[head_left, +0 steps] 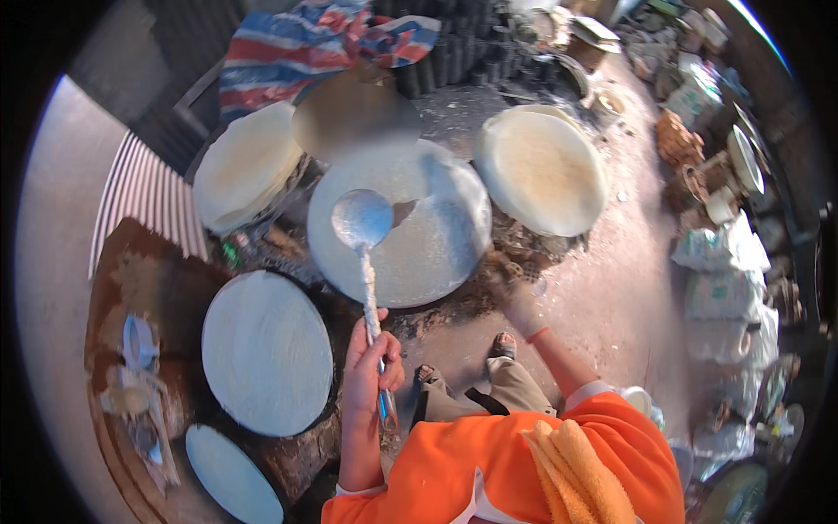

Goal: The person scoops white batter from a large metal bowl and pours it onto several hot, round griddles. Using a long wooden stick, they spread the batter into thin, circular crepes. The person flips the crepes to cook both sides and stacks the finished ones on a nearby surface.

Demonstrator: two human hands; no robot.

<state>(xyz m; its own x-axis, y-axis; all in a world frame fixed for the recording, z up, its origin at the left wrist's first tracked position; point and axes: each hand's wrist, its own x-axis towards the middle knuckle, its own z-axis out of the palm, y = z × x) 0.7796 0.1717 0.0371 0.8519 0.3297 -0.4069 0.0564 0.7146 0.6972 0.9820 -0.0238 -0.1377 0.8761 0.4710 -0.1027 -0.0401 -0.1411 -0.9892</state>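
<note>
My left hand (374,362) grips the crusted handle of a metal ladle (361,217), its round bowl raised over a large round pale pan (428,262). A blurred dark disc (358,113) overlaps the pan's far side. My right hand (520,301) is low beside the pan's right edge; its fingers are smeared by motion, so what they hold cannot be made out. Round pans or stacks with pale, thin layers stand at upper right (541,170) and upper left (240,170). Two more round pale surfaces (266,349) (234,476) lie at my left.
A striped sheet (262,70) lies behind, beside stacked dark cylinders (445,57). A rusty board (118,288) holding small utensils stands at the left. Several white sacks (724,293) and piled clutter line the right side. My sandalled feet are on the floor below the main pan.
</note>
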